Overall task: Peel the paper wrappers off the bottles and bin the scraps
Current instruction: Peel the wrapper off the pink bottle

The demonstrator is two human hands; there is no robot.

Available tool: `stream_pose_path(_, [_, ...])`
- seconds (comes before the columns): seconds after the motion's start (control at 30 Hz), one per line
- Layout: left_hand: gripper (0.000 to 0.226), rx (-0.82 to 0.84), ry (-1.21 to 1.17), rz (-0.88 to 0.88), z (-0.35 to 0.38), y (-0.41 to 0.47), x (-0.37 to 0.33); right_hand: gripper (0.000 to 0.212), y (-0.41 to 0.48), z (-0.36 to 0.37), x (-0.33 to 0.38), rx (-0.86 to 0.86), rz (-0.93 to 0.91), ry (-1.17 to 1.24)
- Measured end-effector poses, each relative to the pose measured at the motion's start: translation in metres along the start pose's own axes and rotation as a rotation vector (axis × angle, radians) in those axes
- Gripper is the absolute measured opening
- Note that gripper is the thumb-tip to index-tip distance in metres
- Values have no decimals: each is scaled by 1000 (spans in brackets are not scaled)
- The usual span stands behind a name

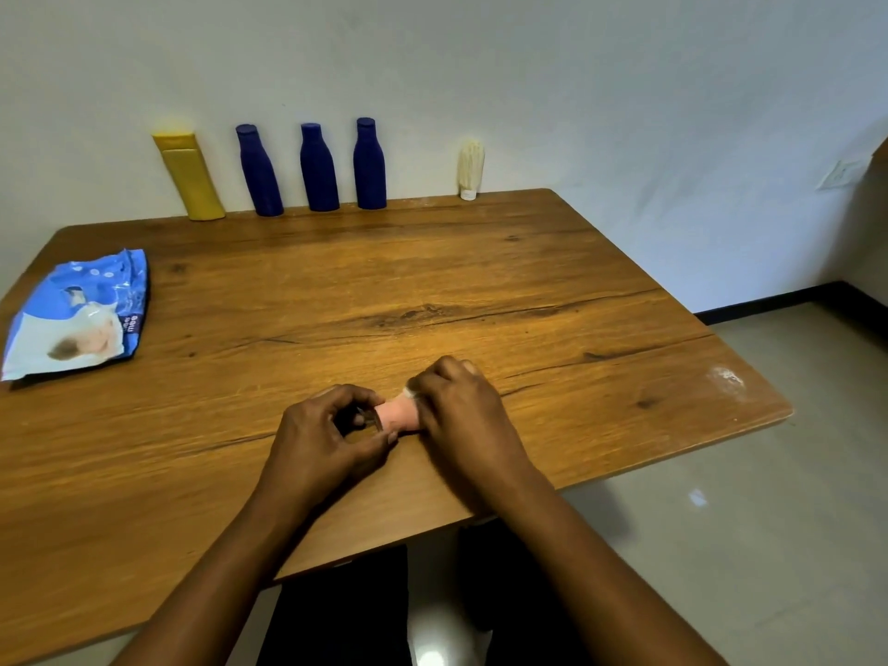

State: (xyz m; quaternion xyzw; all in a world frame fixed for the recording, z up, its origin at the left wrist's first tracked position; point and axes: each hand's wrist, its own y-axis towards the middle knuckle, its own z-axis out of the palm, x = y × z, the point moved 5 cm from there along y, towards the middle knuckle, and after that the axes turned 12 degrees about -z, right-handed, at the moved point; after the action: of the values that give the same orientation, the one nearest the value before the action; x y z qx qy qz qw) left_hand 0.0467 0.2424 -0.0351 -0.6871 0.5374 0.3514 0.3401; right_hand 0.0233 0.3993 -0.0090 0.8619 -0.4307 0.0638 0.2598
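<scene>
I count six bottles on the brown wooden table (528, 290). Three dark blue plastic bottles (319, 170) stand in a row in the upper middle of the frame, against the wall. One tall yellow flat bottle (190, 177) leans at their left, and one small cream ribbed bottle (471, 170) stands at their right. There is also one blue and white soft packet (77, 314) lying at the left edge.

The sixth is a small pink bottle (399, 415), lying on its side in the lower middle, between my two hands. Its body looks smooth and pale pink. My left hand (331, 430) holds its left end, with thumb and fingers curled into a ring. My right hand (461, 411) grips the right end with bent fingers, hiding that end. A little whitish piece (410, 391) shows at these fingers; I cannot tell what it is.
</scene>
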Motion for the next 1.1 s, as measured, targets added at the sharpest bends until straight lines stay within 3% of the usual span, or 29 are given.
stream_pose_path(0.17, [41,-10,34,0,-1,-1,-4,24,-4,-11,-53,-17,225,-36])
stream_pose_path(0.3, [41,-7,25,2,-2,-1,-4,25,-3,-11,-20,-111,141,29])
stream_pose_path(0.47, [35,-5,-12,52,-1,-3,-6,25,5,9,42,-7,-25,50])
stream_pose_path(0.67, [39,-5,-24,-28,-2,1,0,25,7,-8,-15,19,133,-86])
stream_pose_path(0.8, [38,-10,-24,-31,-1,1,-1,29,13,-13,-32,34,236,-46])
stream_pose_path(1.0, [31,7,-76,-18,-1,3,3,26,9,9,34,22,-15,97])
stream_pose_path(1.1, [34,-3,-81,-35,-1,5,4,24,2,4,13,-18,15,54])
